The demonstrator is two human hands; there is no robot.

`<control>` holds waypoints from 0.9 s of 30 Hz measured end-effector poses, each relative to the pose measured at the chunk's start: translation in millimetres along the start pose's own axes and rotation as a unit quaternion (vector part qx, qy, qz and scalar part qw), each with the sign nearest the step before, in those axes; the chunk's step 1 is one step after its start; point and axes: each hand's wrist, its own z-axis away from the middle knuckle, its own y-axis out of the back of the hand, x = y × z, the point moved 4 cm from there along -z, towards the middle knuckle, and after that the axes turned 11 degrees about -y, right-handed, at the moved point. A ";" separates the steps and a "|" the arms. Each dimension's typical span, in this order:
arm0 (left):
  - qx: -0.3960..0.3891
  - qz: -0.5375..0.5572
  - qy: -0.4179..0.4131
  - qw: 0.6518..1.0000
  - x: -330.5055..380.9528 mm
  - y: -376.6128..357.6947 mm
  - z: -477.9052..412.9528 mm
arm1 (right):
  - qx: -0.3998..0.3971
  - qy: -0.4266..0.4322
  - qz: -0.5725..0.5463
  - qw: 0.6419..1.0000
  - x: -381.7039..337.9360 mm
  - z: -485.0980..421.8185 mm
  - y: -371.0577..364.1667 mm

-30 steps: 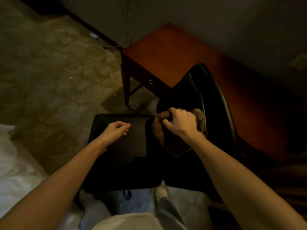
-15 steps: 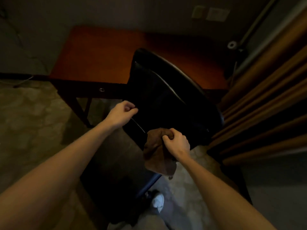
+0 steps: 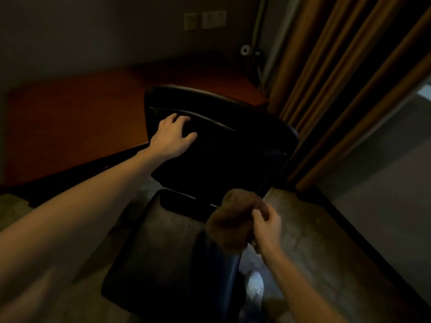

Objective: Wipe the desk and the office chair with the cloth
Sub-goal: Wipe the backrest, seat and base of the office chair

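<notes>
Black leather office chair (image 3: 221, 157), its backrest partly hiding the red-brown desk (image 3: 70, 108) behind it; brown curtain (image 3: 338, 89) to the chair's right. Left hand (image 3: 171, 136), fingers spread, rests on the backrest. Right hand (image 3: 265, 227) pinches the bunched brown cloth (image 3: 233, 220) above the seat's right edge.

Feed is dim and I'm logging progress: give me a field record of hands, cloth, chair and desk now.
left hand: rests on the chair backrest, upper left
right hand: grips the cloth
cloth: brown, bunched, at the right rear corner of the seat; contact unclear
desk: reddish wood, behind the chair
</notes>
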 end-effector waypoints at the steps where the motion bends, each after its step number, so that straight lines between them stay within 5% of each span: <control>1: -0.018 0.002 -0.013 1.000 -7.7 -3.1 10.8 | 0.034 -0.034 -0.065 0.997 5.3 13.5 -6.0; 5: -0.088 -0.021 -0.048 0.995 -19.0 -7.4 32.8 | 0.124 -0.122 -0.220 0.960 8.3 46.8 -23.3; 16: -0.121 -0.109 -0.110 0.981 27.7 29.8 -28.9 | 0.304 -0.031 -0.275 0.911 -53.0 48.3 16.9; 21: -0.109 -0.179 -0.130 0.969 25.5 28.6 -77.8 | 0.382 0.026 -0.170 0.908 -111.2 7.5 25.5; 27: -0.118 -0.212 -0.067 0.968 -40.4 52.1 -141.7 | 0.301 0.046 -0.024 0.952 -130.5 -78.9 0.0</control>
